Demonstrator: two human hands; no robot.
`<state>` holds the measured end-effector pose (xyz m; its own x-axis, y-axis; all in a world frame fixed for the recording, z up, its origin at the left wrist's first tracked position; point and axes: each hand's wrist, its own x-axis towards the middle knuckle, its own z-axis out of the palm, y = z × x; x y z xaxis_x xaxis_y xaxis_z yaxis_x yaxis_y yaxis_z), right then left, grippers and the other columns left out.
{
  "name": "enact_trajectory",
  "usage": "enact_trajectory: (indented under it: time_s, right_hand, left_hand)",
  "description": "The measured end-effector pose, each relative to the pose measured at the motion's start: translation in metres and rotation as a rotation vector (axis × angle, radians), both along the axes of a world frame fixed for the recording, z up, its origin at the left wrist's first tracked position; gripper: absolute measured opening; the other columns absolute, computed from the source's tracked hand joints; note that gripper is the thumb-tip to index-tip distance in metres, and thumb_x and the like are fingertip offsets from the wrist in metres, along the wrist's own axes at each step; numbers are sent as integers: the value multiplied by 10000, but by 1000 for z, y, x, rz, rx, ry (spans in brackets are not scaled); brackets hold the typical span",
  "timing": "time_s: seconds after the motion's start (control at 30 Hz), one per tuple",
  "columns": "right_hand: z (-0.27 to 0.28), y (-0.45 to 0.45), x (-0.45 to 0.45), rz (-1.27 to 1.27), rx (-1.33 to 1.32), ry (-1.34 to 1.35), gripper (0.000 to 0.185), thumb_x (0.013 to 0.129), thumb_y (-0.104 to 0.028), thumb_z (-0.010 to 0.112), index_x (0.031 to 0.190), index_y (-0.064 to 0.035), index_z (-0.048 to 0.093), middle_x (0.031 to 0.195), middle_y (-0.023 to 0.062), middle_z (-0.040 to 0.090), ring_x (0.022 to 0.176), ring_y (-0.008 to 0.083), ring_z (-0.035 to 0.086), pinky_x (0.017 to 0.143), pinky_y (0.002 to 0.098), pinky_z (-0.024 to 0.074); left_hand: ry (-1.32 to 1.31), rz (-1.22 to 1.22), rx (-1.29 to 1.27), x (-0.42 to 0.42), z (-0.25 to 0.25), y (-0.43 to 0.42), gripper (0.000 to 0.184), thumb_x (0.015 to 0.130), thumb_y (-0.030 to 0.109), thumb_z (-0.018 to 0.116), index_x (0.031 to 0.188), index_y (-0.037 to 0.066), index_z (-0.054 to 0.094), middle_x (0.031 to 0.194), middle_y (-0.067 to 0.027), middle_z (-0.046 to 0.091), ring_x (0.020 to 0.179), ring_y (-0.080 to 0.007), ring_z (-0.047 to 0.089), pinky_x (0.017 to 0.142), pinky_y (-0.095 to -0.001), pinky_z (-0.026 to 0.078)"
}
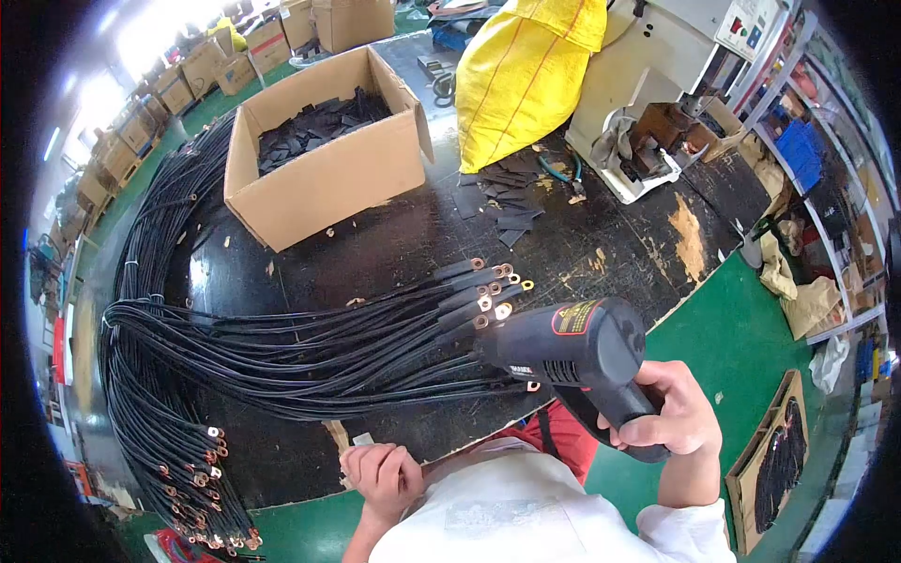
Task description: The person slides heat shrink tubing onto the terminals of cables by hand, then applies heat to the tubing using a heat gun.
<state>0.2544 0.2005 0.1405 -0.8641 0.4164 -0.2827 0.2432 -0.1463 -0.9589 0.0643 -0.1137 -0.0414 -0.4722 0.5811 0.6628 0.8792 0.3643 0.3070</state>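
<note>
My right hand [674,413] grips the handle of a black heat gun [601,352], fingers wrapped around it. Its nozzle end points left, over a bundle of black cables [310,347] on the table. Copper ring lugs [485,291] cap the cable ends, with black sleeves behind them; some ends are hidden behind the heat gun. At the table's front edge, my left hand [380,477] is curled closed, apart from the cables, and I see nothing in it. A small pale piece [363,438] lies just beyond its fingers.
A cardboard box [328,192] of black sleeve pieces stands at the back left. Loose pieces [507,202], pliers [566,176], a yellow sack [526,84] and a machine [638,94] are behind. More lugged cables [202,479] hang over the left side.
</note>
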Motion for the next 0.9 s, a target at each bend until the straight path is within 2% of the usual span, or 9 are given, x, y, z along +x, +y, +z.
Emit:
enact_trajectory:
  time_s: [0.03, 0.13, 0.53, 0.77, 0.83, 0.9]
  right_hand:
    - [0, 1, 1, -5, 2, 2, 541, 632, -30, 754, 1151, 95, 670, 860, 126, 721, 668, 189, 693, 607, 326, 581]
    - [8, 1, 4, 28, -31, -64, 530, 688, -90, 810, 1179, 63, 681, 956, 77, 704, 869, 139, 654, 800, 290, 514]
    - [9, 3, 18, 32, -23, -116, 532, 681, -79, 810, 1178, 62, 684, 937, 84, 716, 841, 141, 664, 768, 284, 530]
    - [15, 1, 34, -80, -20, -105, 517, 663, -64, 811, 1148, 65, 687, 905, 84, 718, 791, 135, 661, 719, 279, 533]
    - [15, 2, 37, -90, -7, -109, 497, 662, -61, 808, 1129, 63, 689, 900, 84, 717, 783, 134, 660, 710, 276, 533]
    - [14, 0, 36, -122, 27, -108, 499, 622, -80, 779, 1086, 75, 684, 854, 115, 721, 674, 169, 675, 617, 312, 567]
  left_hand:
    - [-1, 0, 4, 0, 0, 0, 263, 714, 21, 688, 947, 129, 631, 935, -27, 609, 835, -242, 584, 829, -425, 397]
    - [-2, -3, 3, 0, 1, 1, 259, 718, 27, 689, 945, 133, 630, 934, -25, 609, 833, -241, 583, 829, -425, 397]
    - [3, -3, 11, 0, 3, 2, 228, 722, 44, 694, 924, 128, 630, 924, -27, 607, 836, -243, 584, 821, -432, 402]
    - [-7, -14, -10, 0, 4, 1, 220, 703, 40, 693, 896, 125, 631, 940, -29, 608, 843, -246, 584, 822, -433, 400]
    - [-8, -39, -21, 0, 12, 3, 239, 723, -19, 678, 921, 98, 612, 933, -55, 601, 825, -262, 576, 802, -435, 406]
    - [-6, -50, -25, 0, 14, 4, 246, 736, -47, 669, 934, 84, 602, 928, -68, 598, 815, -271, 571, 794, -437, 409]
